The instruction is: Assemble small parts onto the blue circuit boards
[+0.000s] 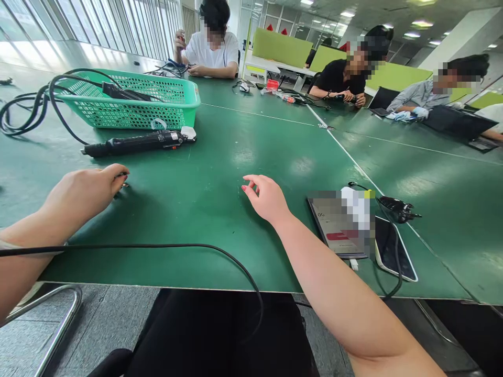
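Note:
At the left of the green table (204,209), my left hand (84,191) is closed, thumb against fingers. Small dark bits show at and below its fingertips, too small to name. Just beyond it lies a black electric screwdriver (137,142) with a cable, in front of a green plastic basket (133,104). My right hand (267,198) hovers over or rests on the middle of the table, fingers loosely curled and apart, holding nothing. To its right are a tablet-like device (328,222) and a phone (393,248).
A black cable (188,245) crosses in front of my left wrist and hangs past the table edge. A black plug (398,208) with its cord lies beyond the phone. Several people sit around the far side, one by a black laptop-like object (458,123).

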`<state>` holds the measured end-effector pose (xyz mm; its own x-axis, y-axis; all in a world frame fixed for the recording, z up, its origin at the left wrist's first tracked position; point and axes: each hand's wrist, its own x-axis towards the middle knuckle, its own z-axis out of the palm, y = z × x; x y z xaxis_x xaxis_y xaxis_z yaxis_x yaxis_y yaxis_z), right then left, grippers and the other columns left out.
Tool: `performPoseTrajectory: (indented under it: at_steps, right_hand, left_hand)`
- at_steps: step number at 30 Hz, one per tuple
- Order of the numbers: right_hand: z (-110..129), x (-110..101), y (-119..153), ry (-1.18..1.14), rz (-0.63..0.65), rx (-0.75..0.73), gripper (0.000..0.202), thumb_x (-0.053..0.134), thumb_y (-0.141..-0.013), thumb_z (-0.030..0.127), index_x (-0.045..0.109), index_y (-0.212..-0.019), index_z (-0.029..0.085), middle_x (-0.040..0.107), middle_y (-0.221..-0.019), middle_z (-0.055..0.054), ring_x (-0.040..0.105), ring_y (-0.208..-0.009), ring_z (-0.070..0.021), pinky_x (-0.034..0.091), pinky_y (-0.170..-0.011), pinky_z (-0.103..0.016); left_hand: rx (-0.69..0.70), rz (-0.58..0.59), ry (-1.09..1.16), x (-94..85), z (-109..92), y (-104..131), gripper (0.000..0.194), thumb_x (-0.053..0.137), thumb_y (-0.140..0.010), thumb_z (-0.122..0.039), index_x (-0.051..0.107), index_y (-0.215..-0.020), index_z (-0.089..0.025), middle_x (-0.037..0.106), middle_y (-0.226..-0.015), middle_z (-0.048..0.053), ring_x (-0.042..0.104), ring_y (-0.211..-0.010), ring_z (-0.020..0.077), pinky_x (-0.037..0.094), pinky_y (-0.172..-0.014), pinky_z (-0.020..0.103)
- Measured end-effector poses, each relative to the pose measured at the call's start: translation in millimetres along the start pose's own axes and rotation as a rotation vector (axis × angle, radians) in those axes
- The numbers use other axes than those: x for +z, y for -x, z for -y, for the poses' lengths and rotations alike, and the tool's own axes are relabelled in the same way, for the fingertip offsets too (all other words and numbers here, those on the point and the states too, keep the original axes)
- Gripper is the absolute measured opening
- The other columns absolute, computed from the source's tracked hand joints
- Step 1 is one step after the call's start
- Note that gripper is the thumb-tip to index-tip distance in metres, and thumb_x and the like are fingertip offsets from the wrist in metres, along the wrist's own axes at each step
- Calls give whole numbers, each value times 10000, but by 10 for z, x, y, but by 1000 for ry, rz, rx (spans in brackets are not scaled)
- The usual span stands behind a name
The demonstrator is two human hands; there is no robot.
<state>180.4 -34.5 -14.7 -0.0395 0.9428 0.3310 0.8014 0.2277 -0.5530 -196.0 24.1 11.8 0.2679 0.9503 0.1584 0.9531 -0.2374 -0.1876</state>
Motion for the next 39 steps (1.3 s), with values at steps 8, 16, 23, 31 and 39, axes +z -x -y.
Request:
performPoseTrajectory:
  at_steps: [8,16,23,31,39]
  right_hand:
    - [2,-4,-2,2,3,5,307,541,-943,290,656,-1194,154,681,-926,-50,588,-911,-193,469,-807,-337]
    - [-20,-14,-6,-2,-6,-9,289,536,-940,303,660,-1168,177,685,-919,-49,592,-897,-196,471,-800,-347]
    - [-22,-14,-3,-10,-11,-4,285,539,-938,311,663,-1161,183,686,-926,-50,597,-900,-197,474,-796,-348]
    - [-30,-16,-1,-9,-10,-9,296,539,-941,313,661,-1171,172,682,-918,-48,595,-902,-193,474,-801,-344]
    - [-30,-19,2,-7,-13,-1,281,537,-937,314,666,-1152,186,685,-918,-47,596,-895,-196,474,-786,-346]
  left_hand:
    - [-49,60,-119,-32,-47,-4,540,179,-994,-406,572,-1255,-143,726,-1025,132,693,-917,324,479,-774,362]
    - [-37,67,-70,-64,-56,3,584,184,-988,-452,608,-1236,-137,731,-1046,136,685,-950,325,490,-806,384]
    - [-33,-51,11,-35,-18,23,625,180,-981,-466,609,-1342,-189,713,-1111,132,679,-977,305,512,-828,399]
    - [-41,-47,70,-30,-17,15,622,176,-950,-344,583,-1367,-124,667,-1241,164,667,-1046,318,517,-871,422]
    - [-65,-20,-1,-38,-28,41,642,141,-976,-416,575,-1377,-164,702,-1147,150,679,-1016,311,511,-891,432]
